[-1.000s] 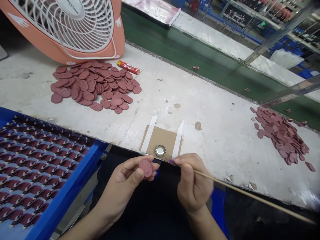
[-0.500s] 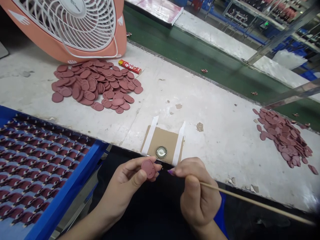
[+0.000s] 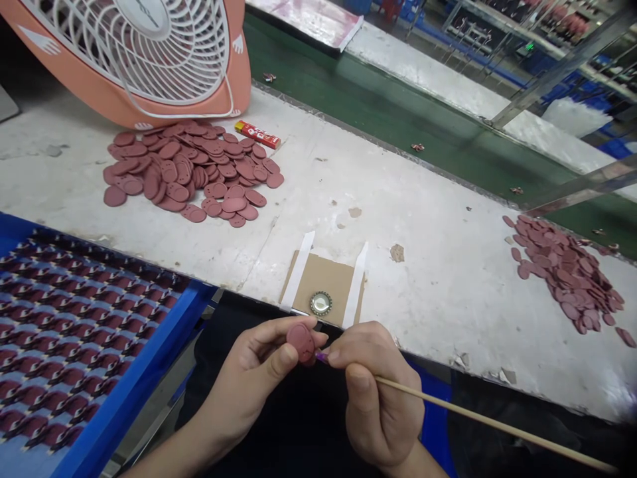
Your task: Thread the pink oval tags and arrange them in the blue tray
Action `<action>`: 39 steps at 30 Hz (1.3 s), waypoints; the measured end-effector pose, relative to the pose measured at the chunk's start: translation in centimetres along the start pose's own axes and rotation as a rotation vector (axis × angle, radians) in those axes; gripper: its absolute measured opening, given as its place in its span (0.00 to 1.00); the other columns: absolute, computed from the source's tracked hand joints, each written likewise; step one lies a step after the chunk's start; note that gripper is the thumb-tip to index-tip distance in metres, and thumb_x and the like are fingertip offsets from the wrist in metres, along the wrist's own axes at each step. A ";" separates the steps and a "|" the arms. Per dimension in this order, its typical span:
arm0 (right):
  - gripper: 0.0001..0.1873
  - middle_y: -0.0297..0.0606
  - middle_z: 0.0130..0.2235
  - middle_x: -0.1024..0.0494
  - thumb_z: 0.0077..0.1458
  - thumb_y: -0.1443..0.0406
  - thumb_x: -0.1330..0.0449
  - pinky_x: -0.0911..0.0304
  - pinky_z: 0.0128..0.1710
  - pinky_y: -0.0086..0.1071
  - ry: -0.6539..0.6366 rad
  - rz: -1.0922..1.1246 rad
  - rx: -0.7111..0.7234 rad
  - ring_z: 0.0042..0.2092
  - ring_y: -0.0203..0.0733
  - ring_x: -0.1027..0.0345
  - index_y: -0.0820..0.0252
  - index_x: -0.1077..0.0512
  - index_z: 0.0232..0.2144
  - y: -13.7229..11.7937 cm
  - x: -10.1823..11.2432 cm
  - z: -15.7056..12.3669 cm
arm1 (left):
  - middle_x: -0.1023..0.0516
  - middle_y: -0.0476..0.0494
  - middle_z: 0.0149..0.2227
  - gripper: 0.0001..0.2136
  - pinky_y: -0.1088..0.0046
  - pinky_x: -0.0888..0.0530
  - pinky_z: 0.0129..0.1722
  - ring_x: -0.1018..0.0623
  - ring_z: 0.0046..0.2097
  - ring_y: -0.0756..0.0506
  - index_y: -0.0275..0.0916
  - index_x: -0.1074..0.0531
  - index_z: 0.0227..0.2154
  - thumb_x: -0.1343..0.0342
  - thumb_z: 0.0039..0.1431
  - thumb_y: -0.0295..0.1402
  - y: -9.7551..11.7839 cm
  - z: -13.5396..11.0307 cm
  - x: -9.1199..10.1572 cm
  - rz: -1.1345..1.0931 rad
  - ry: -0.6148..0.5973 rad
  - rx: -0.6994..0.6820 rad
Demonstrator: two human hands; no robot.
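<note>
Between thumb and fingers, my left hand [image 3: 259, 372] pinches a flat reddish-brown oval piece [image 3: 300, 342] with small holes or dots near its lower end. My right hand [image 3: 381, 392] is closed around a thin wooden stick-handled tool [image 3: 478, 415], whose shaft runs out to the lower right. A purple tip [image 3: 322, 357] shows at its front, close beside the oval piece; whether they touch I cannot tell. Just beyond my hands, a bottle cap [image 3: 321, 303] lies hollow side up on brown cardboard [image 3: 326, 273] held by two white strips.
A big pile of oval pieces [image 3: 189, 166] lies left, before an orange-and-white fan [image 3: 164, 60] and a red-yellow packet [image 3: 257, 134]. Another pile [image 3: 567, 272] sits at right. A blue tray [image 3: 124, 392] holds rows of small dark-red pieces. Behind the table runs a green belt [image 3: 358, 99].
My right hand has moved left and slightly down, bringing the purple tip close to the oval piece. The left hand has shifted slightly right. Small pieces on the green belt have moved right.
</note>
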State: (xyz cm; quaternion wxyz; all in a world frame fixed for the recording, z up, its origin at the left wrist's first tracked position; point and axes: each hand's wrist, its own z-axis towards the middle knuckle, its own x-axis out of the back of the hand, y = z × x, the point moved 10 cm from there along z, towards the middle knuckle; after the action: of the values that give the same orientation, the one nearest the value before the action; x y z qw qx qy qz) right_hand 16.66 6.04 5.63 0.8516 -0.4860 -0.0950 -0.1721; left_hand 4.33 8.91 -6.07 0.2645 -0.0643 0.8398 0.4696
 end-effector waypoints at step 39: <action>0.11 0.37 0.34 0.25 0.71 0.68 0.52 0.36 0.35 0.33 0.005 0.003 -0.013 0.34 0.38 0.32 0.61 0.30 0.40 0.5 -0.2 1.1 | 0.14 0.44 0.33 0.14 0.70 0.22 0.40 0.19 0.35 0.44 0.43 0.16 0.38 0.32 0.50 0.43 0.2 0.1 1.1 0.053 0.093 -0.044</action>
State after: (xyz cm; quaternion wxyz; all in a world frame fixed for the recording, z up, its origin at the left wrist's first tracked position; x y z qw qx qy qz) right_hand 16.71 7.25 5.72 0.8490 -0.4910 -0.0910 -0.1726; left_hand 3.39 9.31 -6.48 0.2113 -0.0693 0.8421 0.4913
